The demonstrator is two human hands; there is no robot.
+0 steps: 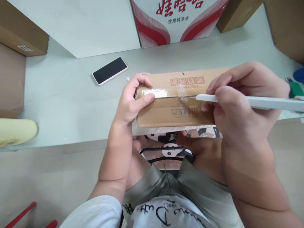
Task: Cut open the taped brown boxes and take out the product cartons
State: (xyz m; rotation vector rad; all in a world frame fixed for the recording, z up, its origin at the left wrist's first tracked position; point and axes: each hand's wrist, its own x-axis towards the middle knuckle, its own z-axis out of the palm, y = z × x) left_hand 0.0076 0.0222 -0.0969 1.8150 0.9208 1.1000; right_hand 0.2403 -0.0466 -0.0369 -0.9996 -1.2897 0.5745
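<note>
A brown cardboard box (161,114) with printed characters lies at the table's front edge, its top seam running left to right. Clear tape (182,91) crosses the seam, and a white label (156,93) sits near the left end. My left hand (135,98) grips that left end, thumb on top and fingers over the far side. In my right hand (242,98) is a slim white box cutter (258,102), its thin tip touching or just above the seam right of the tape. The right hand hides the box's right end.
A phone (110,71) lies on the table (78,95) behind and left of the box. Large cartons, one white (95,25) and one red-and-white (178,22), stand at the back. A yellow object (16,131) is at the left edge, a green item (295,89) at the right.
</note>
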